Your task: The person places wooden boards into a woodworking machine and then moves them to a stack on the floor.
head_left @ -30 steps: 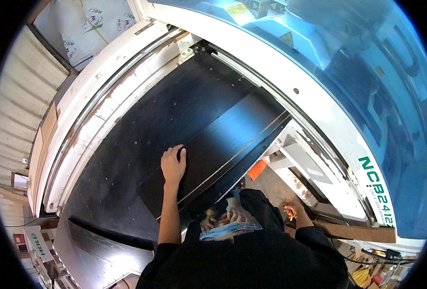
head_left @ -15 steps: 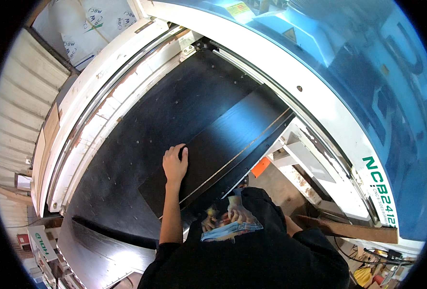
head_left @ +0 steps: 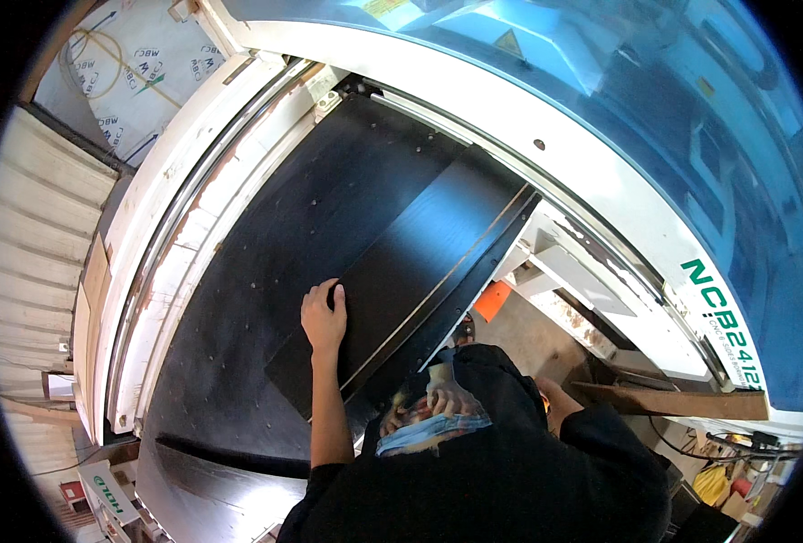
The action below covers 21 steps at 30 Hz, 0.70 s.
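Note:
A long dark panel (head_left: 420, 244) lies on the black table (head_left: 284, 217) of a machine, a pale strip running along its near edge. My left hand (head_left: 324, 317) rests palm down at the panel's far long edge. Its fingers are a little bent, with the thumb apart, and nothing shows in its grasp. Low at the right, my right hand (head_left: 555, 398) is mostly hidden by my body and shirt. A small yellow-orange spot shows beside it; I cannot make out what it is or whether the fingers hold it.
White rails (head_left: 211, 208) border the table at the left, and a white beam under a blue translucent cover (head_left: 655, 100) runs along the far right. A brown board (head_left: 678, 400) juts in at the right. Below the frame hangs an orange piece (head_left: 491, 300). Cables and clutter fill the lower right.
The whole view has shifted and turned slightly. More of my right forearm shows, with the yellow-orange spot beside it. My left hand stays at the panel's edge.

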Each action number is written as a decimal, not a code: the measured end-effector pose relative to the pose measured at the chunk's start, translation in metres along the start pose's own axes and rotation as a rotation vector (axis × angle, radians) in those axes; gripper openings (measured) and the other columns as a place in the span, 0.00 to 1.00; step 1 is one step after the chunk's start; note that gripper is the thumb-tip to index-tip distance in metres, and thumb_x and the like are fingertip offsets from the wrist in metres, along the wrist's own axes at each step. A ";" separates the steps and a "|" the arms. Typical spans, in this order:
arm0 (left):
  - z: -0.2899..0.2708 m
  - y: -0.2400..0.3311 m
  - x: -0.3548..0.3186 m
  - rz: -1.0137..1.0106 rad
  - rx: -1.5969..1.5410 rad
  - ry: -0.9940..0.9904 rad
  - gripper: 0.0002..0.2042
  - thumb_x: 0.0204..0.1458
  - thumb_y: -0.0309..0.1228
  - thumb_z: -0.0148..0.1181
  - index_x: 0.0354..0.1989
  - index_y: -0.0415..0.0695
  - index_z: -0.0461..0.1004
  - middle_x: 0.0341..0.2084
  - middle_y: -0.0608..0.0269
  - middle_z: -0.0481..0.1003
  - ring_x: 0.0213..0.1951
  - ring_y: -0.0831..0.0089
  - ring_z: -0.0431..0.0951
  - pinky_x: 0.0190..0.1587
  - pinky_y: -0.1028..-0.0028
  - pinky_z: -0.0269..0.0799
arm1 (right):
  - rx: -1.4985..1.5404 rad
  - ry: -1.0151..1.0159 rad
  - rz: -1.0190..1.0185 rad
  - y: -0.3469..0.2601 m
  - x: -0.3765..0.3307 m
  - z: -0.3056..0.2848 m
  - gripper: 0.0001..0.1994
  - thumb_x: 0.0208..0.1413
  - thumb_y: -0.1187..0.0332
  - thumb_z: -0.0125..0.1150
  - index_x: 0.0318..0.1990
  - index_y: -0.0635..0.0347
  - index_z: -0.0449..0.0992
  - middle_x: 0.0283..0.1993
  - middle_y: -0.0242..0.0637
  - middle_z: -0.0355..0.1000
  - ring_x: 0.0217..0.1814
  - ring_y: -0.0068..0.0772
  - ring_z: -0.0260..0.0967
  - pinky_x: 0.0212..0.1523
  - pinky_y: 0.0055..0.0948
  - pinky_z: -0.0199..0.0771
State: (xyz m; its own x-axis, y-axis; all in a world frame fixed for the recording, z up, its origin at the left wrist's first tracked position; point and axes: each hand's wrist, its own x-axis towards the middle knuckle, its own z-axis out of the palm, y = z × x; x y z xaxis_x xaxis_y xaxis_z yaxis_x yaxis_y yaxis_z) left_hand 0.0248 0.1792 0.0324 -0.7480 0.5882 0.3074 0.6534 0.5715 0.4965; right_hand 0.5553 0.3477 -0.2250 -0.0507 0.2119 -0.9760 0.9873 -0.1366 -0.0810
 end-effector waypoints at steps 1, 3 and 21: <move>0.001 0.004 0.005 -0.005 -0.003 -0.031 0.11 0.62 0.36 0.57 0.45 0.44 0.81 0.36 0.55 0.78 0.41 0.55 0.78 0.47 0.60 0.73 | -0.003 0.029 0.004 0.000 -0.002 0.002 0.13 0.56 0.60 0.66 0.25 0.57 0.75 0.19 0.34 0.70 0.20 0.34 0.70 0.25 0.39 0.76; 0.000 0.006 0.007 -0.045 0.003 -0.084 0.12 0.64 0.37 0.56 0.47 0.44 0.81 0.39 0.54 0.79 0.45 0.54 0.79 0.50 0.60 0.74 | -0.045 0.092 0.017 -0.007 -0.001 -0.003 0.13 0.56 0.60 0.65 0.25 0.58 0.75 0.19 0.34 0.70 0.20 0.35 0.71 0.25 0.39 0.76; -0.002 0.010 0.008 -0.024 -0.017 -0.093 0.13 0.65 0.37 0.55 0.48 0.43 0.80 0.40 0.53 0.80 0.47 0.54 0.79 0.52 0.60 0.74 | 0.150 0.706 -0.233 -0.032 0.051 -0.008 0.22 0.57 0.52 0.67 0.39 0.67 0.79 0.27 0.46 0.77 0.29 0.46 0.77 0.32 0.41 0.77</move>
State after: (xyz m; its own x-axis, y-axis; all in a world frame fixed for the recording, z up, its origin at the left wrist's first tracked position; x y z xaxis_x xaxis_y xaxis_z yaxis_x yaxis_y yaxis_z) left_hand 0.0250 0.1882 0.0412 -0.7485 0.6259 0.2190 0.6331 0.5763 0.5167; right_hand 0.5224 0.3709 -0.2709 -0.0969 0.8139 -0.5728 0.9294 -0.1319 -0.3447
